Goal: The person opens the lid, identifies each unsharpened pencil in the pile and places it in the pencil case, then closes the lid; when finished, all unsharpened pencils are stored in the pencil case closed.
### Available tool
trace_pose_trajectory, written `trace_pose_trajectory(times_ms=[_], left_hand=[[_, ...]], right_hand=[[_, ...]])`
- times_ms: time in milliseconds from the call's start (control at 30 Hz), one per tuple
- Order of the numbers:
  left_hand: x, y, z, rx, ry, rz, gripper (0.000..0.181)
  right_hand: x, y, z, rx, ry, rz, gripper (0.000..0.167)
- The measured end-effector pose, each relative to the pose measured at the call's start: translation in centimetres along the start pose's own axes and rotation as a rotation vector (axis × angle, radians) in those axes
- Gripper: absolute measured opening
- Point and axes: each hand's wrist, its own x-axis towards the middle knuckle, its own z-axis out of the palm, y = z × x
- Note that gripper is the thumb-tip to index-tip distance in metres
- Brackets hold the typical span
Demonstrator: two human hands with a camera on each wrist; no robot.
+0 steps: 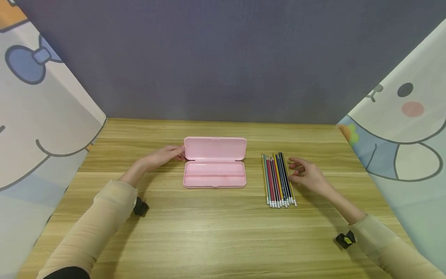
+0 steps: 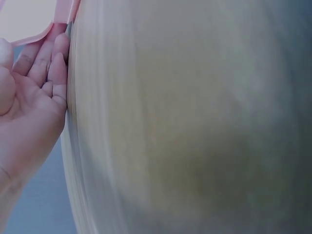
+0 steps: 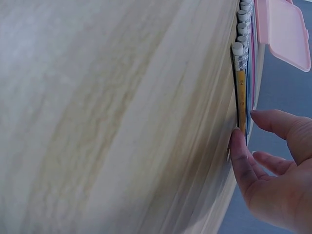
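A pink pencil case lies with its lid raised at the back. My left hand holds the lid's left edge, with the thumb at the front and fingers reaching behind; the left wrist view shows this hand beside the pink plastic. To the right, several pencils lie side by side, their white erasers toward me. My right hand is at their right side, fingers parted and loosely bent. In the right wrist view, its fingertips are beside a yellow pencil; whether they touch it is unclear.
The wood-grain table ends at a grey panel behind. Cartoon-printed panels stand at the left and right. The case's tray has a long divider and a small compartment at front right.
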Motion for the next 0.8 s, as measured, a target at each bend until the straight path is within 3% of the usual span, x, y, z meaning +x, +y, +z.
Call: trace_pose_trajectory(times_ms=[233, 433, 800], left_hand=[[0.1, -0.07, 0.42, 0.064, 0.032, 0.005, 0.052], [-0.05, 0.18, 0.55, 0.065, 0.02, 0.026, 0.043], [-0.33, 0.66, 0.89, 0.071, 0.024, -0.004, 0.038]], right_hand=[[-0.11, 0.09, -0.02, 0.012, -0.007, -0.001, 0.066], [-0.14, -0.09, -0.2, 0.014, -0.019, -0.001, 0.066], [-0.05, 0.12, -0.3, 0.001, -0.024, 0.009, 0.065]])
